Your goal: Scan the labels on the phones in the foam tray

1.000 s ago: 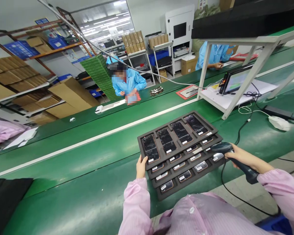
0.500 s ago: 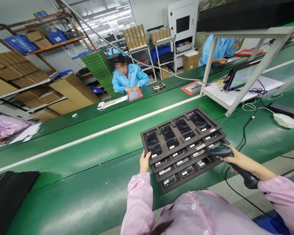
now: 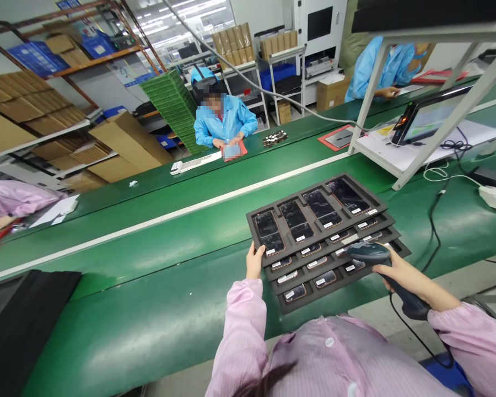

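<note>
Our left hand [image 3: 254, 263] grips the near left corner of the top tray [image 3: 318, 215]; our right hand [image 3: 400, 273] is closed around the scanner [image 3: 370, 252], which hangs over the lower trays [image 3: 334, 275]. The trays sit stepped in a stack on the green belt [image 3: 149, 286], right at its near edge; phones [image 3: 296, 219] lie in the slots. We think a hard pull could tip the stack off that edge; the cord [image 3: 434, 215] could catch a tray corner. The belt has lots of open room to the left; the white stand [image 3: 400, 160] closes in the right.
</note>
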A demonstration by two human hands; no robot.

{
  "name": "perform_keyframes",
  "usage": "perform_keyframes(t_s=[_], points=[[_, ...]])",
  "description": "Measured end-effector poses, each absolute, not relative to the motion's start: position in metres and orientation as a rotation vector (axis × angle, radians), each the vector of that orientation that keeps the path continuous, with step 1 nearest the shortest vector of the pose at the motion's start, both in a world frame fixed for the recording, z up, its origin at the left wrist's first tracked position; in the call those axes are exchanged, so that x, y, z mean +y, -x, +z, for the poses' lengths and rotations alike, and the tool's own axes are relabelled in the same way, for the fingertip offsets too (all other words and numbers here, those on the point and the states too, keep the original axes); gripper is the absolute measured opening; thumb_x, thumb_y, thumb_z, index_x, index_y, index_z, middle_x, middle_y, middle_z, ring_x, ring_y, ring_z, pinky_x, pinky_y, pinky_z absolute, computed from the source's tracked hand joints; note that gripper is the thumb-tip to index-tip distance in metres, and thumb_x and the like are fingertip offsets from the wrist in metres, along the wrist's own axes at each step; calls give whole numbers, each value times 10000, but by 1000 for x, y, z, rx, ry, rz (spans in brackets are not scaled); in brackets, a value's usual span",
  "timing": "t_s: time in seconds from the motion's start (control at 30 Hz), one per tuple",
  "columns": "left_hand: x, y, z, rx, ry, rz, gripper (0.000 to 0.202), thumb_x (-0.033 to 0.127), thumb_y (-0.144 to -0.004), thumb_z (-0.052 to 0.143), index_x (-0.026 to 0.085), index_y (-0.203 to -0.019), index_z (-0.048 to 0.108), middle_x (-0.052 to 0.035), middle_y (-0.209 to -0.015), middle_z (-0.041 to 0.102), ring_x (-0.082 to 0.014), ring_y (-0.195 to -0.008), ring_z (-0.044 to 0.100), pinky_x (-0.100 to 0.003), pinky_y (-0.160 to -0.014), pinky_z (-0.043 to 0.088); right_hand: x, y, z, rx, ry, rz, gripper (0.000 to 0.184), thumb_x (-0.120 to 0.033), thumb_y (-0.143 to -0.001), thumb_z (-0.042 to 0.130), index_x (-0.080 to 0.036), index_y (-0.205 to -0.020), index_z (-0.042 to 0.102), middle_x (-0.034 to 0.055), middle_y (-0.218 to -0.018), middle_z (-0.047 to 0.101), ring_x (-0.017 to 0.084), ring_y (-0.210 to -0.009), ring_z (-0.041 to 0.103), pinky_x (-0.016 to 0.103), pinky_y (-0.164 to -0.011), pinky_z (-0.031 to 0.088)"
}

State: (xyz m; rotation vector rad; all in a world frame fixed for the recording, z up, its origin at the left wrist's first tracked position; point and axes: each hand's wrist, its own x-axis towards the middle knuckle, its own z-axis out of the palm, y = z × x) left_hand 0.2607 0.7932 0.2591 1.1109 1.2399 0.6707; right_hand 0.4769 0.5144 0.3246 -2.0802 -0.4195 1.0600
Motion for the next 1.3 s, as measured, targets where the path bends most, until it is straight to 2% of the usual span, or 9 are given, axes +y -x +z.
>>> perform_keyframes(t_s=[0.17,0.33,0.5,0.7,0.8,0.93,1.17,1.3], points=[[795,-259,257,1219,-1136,646,431,145,-731,593,167,-1159,637,-68,-1088,700,-192,-954,644,-289,-856,497,526,-448,321,-451,2019,1132,789,-261,-735,563,-170,-1418,178,-35,-603,603,151,-410,525,232,-386,414],[795,-258,254,1185,-1169,620,440,160,-746,595,168,-1186,618,-79,-1130,685,-193,-953,641,-301,-872,491,548,-416,319,-461,2069,1197,737,-171,-781,491,-100,-1429,148,-89,-396,480,160,-358,489,212,-373,387],[796,-257,252,1150,-1185,601,421,151,-759,578,170,-1178,620,-72,-1109,692,-196,-943,637,-295,-874,485,559,-405,317,-453,2101,1154,710,-133,-810,471,-88,-1438,141,-95,-359,464,164,-349,492,210,-375,386],[796,-257,253,1127,-1192,597,404,156,-748,585,163,-1150,621,-49,-1023,704,-158,-858,634,-239,-789,492,560,-398,321,-385,2126,1120,712,-121,-802,467,-129,-1434,140,-113,-416,463,148,-328,475,233,-386,399],[795,-257,254,1121,-1199,606,382,161,-740,599,168,-1120,635,-36,-980,709,-150,-829,628,-227,-765,490,563,-385,321,-382,2069,1114,722,-198,-786,509,-152,-1423,173,-92,-458,489,155,-353,493,238,-383,398],[794,-256,256,1129,-1203,602,407,149,-738,597,175,-1142,633,-26,-939,712,-148,-804,621,-230,-759,487,576,-357,314,-333,1935,1213,758,-288,-718,563,-188,-1386,218,-42,-611,583,157,-389,520,243,-363,399],[794,-256,256,1118,-1216,576,441,166,-740,604,181,-1180,620,-25,-952,714,-160,-825,626,-253,-793,485,603,-327,307,-323,2015,1282,730,-161,-745,482,-161,-1404,168,-70,-594,536,130,-329,480,234,-356,396],[795,-255,254,1101,-1224,572,434,171,-746,600,178,-1180,618,-28,-967,713,-163,-841,628,-255,-808,483,606,-326,313,-352,2033,1285,734,-146,-785,477,-129,-1429,126,-72,-552,526,133,-352,482,233,-393,415]])
